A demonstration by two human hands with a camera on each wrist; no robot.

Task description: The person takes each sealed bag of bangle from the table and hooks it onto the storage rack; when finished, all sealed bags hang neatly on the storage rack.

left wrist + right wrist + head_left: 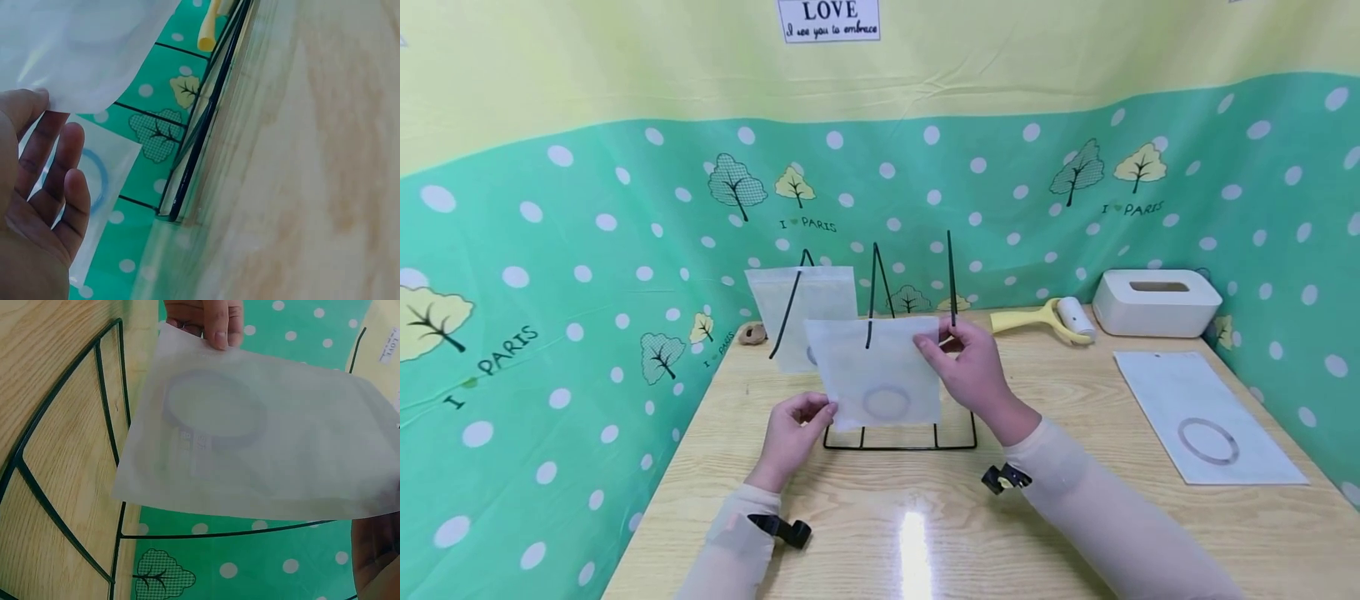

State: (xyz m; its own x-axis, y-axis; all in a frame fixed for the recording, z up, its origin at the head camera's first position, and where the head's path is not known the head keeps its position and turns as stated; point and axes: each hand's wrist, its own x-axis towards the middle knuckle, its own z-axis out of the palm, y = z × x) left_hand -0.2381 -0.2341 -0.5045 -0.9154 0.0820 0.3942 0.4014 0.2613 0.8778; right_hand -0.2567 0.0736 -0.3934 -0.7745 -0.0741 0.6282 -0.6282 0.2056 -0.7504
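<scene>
A frosted white pouch [887, 362] hangs at the middle prong of a black wire rack [898, 448]; the prong's tip shows in front of its upper part. A round ring shape shows faintly through the lower half. My left hand [792, 433] pinches the pouch's lower left corner between thumb and index finger, the other fingers loosely bent. With thumb and fingers, my right hand [976, 371] holds the upper right edge; some of those fingers are hidden behind it. A similar pouch [801, 304] hangs on the left prong, partly covered by the front one.
Another pouch with a ring [1206, 400] lies flat on the table [1060, 517] at right. Behind it stands a white tissue box [1157, 304]. A yellow-handled roller [1033, 317] lies by the back curtain [1000, 183]. A small brown object [752, 333] sits at back left.
</scene>
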